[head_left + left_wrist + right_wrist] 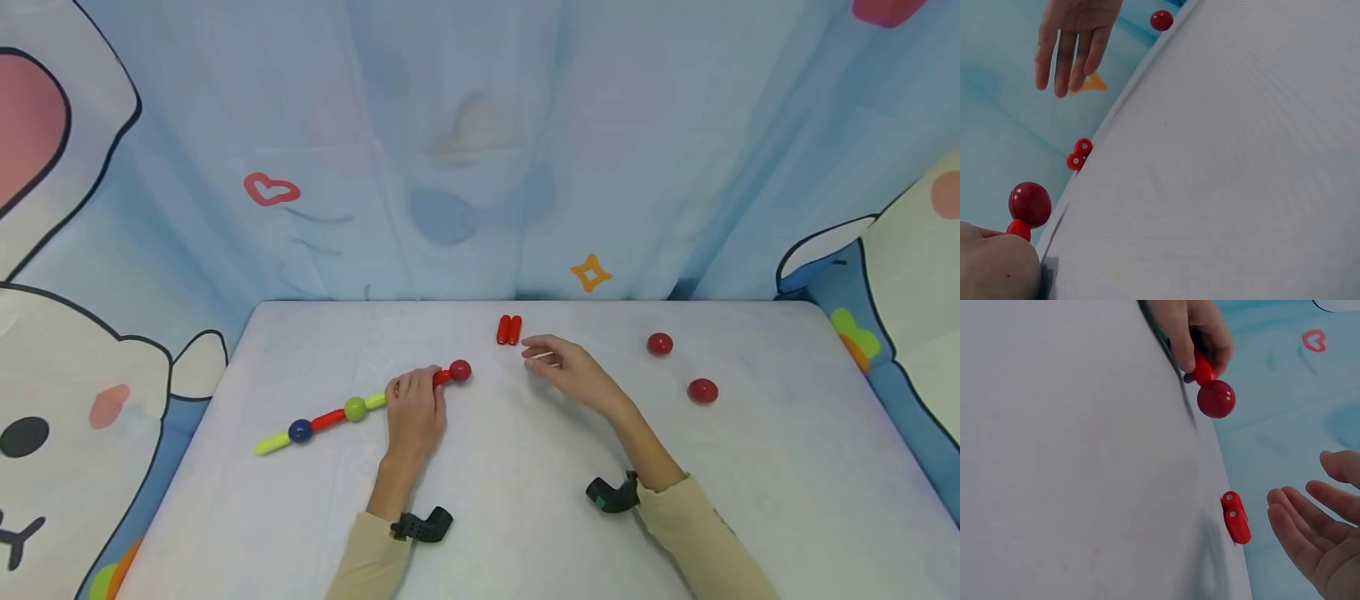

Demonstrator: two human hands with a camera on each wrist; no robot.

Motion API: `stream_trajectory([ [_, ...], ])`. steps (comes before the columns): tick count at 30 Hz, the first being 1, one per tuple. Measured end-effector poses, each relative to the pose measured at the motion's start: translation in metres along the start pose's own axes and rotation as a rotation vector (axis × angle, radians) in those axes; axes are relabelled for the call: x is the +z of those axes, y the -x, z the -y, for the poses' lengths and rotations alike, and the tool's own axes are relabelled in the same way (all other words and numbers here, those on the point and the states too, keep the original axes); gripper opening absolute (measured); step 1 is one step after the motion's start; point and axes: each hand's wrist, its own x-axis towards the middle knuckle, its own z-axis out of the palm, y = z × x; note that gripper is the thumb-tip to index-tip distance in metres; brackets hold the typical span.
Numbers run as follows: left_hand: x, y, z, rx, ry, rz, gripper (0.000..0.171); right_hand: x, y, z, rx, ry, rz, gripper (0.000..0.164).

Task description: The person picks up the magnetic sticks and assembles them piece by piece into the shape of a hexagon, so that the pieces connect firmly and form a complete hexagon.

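Observation:
A chain of coloured rods and balls (327, 420) lies slantwise on the left of the table. My left hand (415, 414) grips it near its right end, around a red rod (1204, 367) that carries a dark red ball (461, 371); part of the chain is hidden under the fingers. My right hand (573, 375) hovers with loosely extended fingers and nothing in it. Just beyond its fingertips, two short red rods (508, 330) lie side by side, their pale round end faces showing in the left wrist view.
Two loose red balls, a farther one (660, 343) and a nearer one (702, 391), sit on the right part of the white table (525, 500). Behind the table's back edge hangs a blue printed curtain (480, 167). Each wrist wears a black camera mount (423, 525).

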Motion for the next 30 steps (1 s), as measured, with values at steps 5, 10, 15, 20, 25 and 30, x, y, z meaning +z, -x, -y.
stream_trajectory([
  [5,0.000,0.000,0.003,-0.059,-0.017,0.031,0.034,0.000,-0.022,0.003,0.041,0.000,-0.069,0.046],
  [10,0.000,0.001,0.004,-0.048,-0.009,0.016,0.032,0.009,-0.044,0.004,0.085,0.010,-0.157,0.045],
  [15,-0.001,0.000,0.002,-0.049,0.001,0.019,0.030,0.020,-0.058,0.002,0.100,0.137,-0.151,0.046],
  [20,-0.002,-0.001,0.001,-0.059,-0.005,0.027,0.031,0.024,-0.060,-0.005,0.095,0.373,-0.035,0.045],
  [25,-0.002,-0.002,0.001,-0.055,0.002,0.025,0.030,0.023,-0.059,-0.008,0.109,0.412,-0.025,0.044],
  [30,-0.003,-0.002,0.002,-0.077,0.010,0.058,0.031,0.024,-0.055,-0.005,0.135,0.397,-0.072,0.045],
])
